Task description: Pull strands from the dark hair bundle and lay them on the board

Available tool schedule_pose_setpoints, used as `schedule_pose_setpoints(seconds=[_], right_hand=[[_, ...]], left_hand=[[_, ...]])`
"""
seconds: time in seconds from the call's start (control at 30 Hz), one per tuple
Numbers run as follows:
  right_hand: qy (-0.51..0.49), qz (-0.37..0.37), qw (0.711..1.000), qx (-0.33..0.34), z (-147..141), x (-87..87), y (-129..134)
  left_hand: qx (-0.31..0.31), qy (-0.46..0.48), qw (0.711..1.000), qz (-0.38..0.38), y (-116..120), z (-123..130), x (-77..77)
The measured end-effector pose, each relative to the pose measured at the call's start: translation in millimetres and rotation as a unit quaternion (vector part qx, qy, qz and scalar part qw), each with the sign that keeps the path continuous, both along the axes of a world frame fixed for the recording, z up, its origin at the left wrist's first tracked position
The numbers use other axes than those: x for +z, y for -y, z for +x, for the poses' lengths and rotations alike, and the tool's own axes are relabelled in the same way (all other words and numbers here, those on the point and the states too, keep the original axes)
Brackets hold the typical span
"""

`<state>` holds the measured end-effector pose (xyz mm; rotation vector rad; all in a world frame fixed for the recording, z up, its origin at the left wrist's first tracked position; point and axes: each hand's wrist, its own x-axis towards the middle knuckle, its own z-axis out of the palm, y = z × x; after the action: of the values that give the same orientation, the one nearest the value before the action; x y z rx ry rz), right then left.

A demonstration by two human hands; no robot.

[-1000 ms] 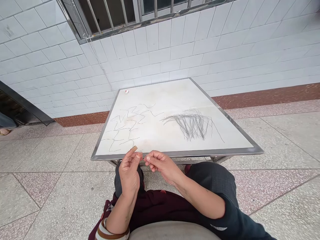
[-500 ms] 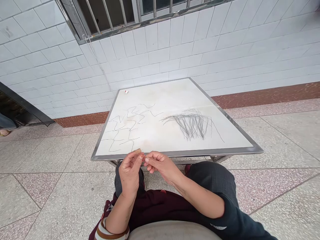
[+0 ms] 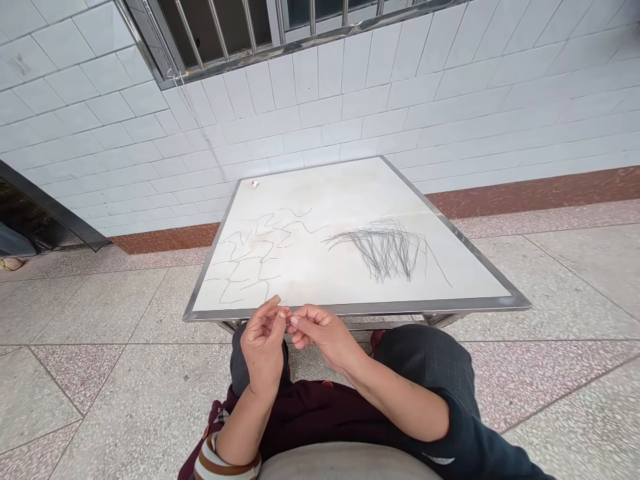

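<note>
My left hand (image 3: 265, 343) and my right hand (image 3: 325, 335) meet in front of the table's near edge, fingertips pinched close together. Whatever lies between the fingers is too small to make out. A tan strip (image 3: 275, 300) shows at the tip of a left finger. Beyond the hands, on the white tabletop (image 3: 320, 187), thin wavy dark strands (image 3: 245, 258) lie scattered at the left. Toward the right rests a loose bundle of similar dark strands (image 3: 393, 250), fanned out toward me.
A grey metal rim (image 3: 360, 309) borders the table. Near its far left corner sits a small white and red object (image 3: 255, 185). The tiled wall (image 3: 320, 113) stands right behind the table, below a barred window (image 3: 240, 30). My knees (image 3: 425, 360) are close to the near edge.
The view has shifted slightly. Both hands keep nearly the same pinched pose, with the left fingers moved only a little. The strands on the table lie as before.
</note>
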<state>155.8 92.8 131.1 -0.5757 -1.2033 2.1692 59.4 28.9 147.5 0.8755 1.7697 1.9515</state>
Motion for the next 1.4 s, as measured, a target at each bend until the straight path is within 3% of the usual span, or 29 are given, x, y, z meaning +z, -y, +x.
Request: schedule_pose_setpoints(seconds=[0.17,0.43,0.83,1.07,1.2,1.4], right_hand=[[0.0,-0.002,1.0,0.001,-1,-2.3,0],[-0.01,0.022,0.997,0.067,7,4.7,-2],[-0.031,-0.035,0.997,0.062,10,9.2,1],[-0.027,-0.02,0.999,0.011,5,4.1,7],[-0.022,-0.022,0.999,0.02,3,1.5,7],[-0.009,-0.021,1.0,0.0,7,3.5,-1]], left_hand=[[0.003,0.01,1.0,-0.004,0,-1,-3.8],[-0.028,0.107,0.993,0.052,3,-2,-0.4],[-0.053,0.096,0.993,0.052,8,0,3.0],[-0.034,0.066,0.996,0.041,8,2,-0.2],[-0.024,0.079,0.996,0.038,7,1,-3.0],[-0.123,0.179,0.975,0.042,6,-3,1.0]])
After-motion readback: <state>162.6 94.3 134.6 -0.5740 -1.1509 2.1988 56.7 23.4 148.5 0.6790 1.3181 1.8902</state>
